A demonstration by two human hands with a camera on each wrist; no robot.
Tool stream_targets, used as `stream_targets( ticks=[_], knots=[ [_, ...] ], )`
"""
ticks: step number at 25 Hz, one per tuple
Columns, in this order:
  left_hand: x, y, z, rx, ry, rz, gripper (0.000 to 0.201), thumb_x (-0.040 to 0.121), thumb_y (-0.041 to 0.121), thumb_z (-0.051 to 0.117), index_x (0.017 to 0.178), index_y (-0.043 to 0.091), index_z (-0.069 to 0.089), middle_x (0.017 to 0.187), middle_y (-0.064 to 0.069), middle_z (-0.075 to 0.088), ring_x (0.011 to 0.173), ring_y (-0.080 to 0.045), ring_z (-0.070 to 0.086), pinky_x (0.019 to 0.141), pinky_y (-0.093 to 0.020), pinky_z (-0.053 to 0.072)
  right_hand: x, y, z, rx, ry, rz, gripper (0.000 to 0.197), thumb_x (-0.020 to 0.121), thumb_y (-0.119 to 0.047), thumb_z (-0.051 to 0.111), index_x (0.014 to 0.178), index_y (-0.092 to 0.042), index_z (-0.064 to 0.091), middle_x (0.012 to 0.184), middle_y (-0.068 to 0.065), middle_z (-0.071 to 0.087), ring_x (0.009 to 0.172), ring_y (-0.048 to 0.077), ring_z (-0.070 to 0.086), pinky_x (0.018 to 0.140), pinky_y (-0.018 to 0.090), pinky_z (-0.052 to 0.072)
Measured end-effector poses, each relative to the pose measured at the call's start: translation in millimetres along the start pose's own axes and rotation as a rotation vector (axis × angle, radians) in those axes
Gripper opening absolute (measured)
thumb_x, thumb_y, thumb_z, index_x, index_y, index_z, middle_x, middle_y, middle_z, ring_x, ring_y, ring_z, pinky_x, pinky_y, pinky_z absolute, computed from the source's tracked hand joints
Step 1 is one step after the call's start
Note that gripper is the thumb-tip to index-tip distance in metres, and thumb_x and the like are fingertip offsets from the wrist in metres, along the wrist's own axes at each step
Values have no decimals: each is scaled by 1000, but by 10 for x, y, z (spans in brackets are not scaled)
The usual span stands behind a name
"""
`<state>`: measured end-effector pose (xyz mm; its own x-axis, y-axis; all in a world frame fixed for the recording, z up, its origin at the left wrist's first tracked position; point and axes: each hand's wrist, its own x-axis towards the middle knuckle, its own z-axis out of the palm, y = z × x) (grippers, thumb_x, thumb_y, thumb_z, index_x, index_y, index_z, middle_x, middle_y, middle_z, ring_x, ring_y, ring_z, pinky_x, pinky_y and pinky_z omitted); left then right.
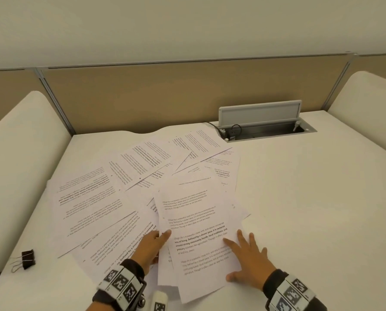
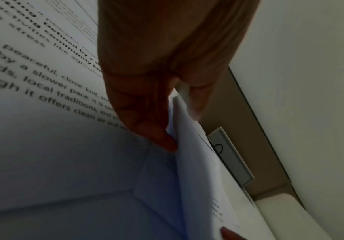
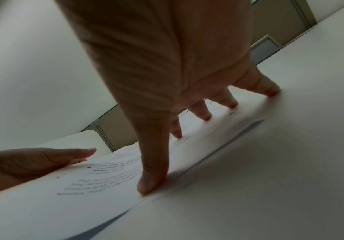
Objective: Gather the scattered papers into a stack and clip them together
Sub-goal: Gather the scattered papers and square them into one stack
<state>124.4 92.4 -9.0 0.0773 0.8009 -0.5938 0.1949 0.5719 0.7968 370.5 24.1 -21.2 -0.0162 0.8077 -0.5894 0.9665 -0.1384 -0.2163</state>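
At lower centre of the head view, the right hand (image 1: 250, 263) is lying flat, fingers spread, on a partial stack (image 1: 201, 239) of papers, while scattered papers (image 1: 111, 194) are fanning across the white surface (image 1: 311, 198); a binder clip (image 1: 28, 259) is sitting at lower left. Left wrist view: the left hand (image 2: 150, 91) is pinching the stack's edge, fingers (image 2: 158, 138) underneath. Right wrist view: fingertips (image 3: 150, 186) are pressing the top sheet.
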Motion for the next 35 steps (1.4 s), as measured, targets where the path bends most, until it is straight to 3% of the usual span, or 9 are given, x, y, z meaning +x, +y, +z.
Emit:
stream_targets(
  ticks=[4, 8, 12, 17, 20, 27, 29, 32, 35],
  knots=[
    [60, -47, 62, 129, 9, 92, 16, 90, 15, 51, 107, 15, 52, 104, -6, 64, 101, -29, 62, 89, -44, 51, -20, -47, -6, 2, 37, 10, 95, 76, -56, 58, 144, -36, -5, 157, 3, -12, 143, 34, -11, 112, 62, 3],
    [-77, 3, -98, 65, 63, 234, 9, 91, 15, 50, 96, 18, 58, 97, -7, 71, 89, -28, 68, 77, -41, 56, -37, -95, -215, 314, 296, -114, 93, 70, -71, 42, 145, -30, 3, 156, -2, 14, 142, 18, 18, 116, 41, 20],
    [-287, 78, -348, -33, 63, 360, 14, 85, 25, 58, 97, 19, 63, 90, -3, 76, 82, -25, 72, 76, -45, 58, 60, -300, -472, 945, 416, -280, 80, 73, -39, 71, 139, -32, 25, 140, -3, 45, 124, 19, 49, 101, 43, 47],
    [-490, 220, -538, -110, 73, 497, 22, 75, 36, 69, 91, 23, 64, 84, 12, 75, 81, -18, 70, 70, -30, 59, -24, -661, -698, 1233, 631, -536, 30, 78, -10, 65, 103, -24, 55, 100, -5, 71, 97, 17, 67, 75, 24, 58],
    [-590, 327, -625, -117, 73, 575, 70, 36, 71, 72, 92, 29, 63, 85, 16, 74, 81, -12, 70, 62, -23, 58, -85, -763, -790, 1253, 640, -636, 28, 72, -17, 65, 99, -18, 59, 96, -11, 73, 90, 15, 69, 68, 25, 59],
    [-581, 347, -718, -156, 87, 615, 79, 30, 75, 70, 96, 31, 60, 87, 18, 74, 85, -10, 70, 64, -25, 59, 50, -751, -646, 1249, 404, -632, 50, 53, -38, 83, 97, -25, 63, 92, -13, 75, 89, 12, 70, 67, 23, 58],
    [-537, 211, -680, -143, 92, 561, 72, 36, 68, 74, 96, 31, 61, 88, 12, 74, 87, -16, 70, 67, -26, 59, 107, -775, -489, 1184, 319, -585, 54, 49, -47, 83, 96, -29, 64, 92, -10, 75, 89, 10, 70, 69, 20, 57],
    [-521, 67, -578, -79, 92, 508, 27, 73, 30, 72, 95, 35, 58, 93, 11, 70, 92, -15, 65, 74, -28, 59, 177, -811, -328, 1120, 302, -529, 27, 71, -17, 76, 90, -31, 63, 89, -6, 71, 83, 4, 68, 65, 16, 55],
    [-512, 41, -526, -84, 125, 525, 24, 82, 11, 62, 92, 33, 58, 94, 10, 66, 88, -12, 64, 66, -21, 57, 223, -818, -350, 1167, 316, -533, 25, 72, -13, 75, 89, -28, 65, 82, -9, 75, 81, 6, 70, 64, 18, 56]
  ],
)
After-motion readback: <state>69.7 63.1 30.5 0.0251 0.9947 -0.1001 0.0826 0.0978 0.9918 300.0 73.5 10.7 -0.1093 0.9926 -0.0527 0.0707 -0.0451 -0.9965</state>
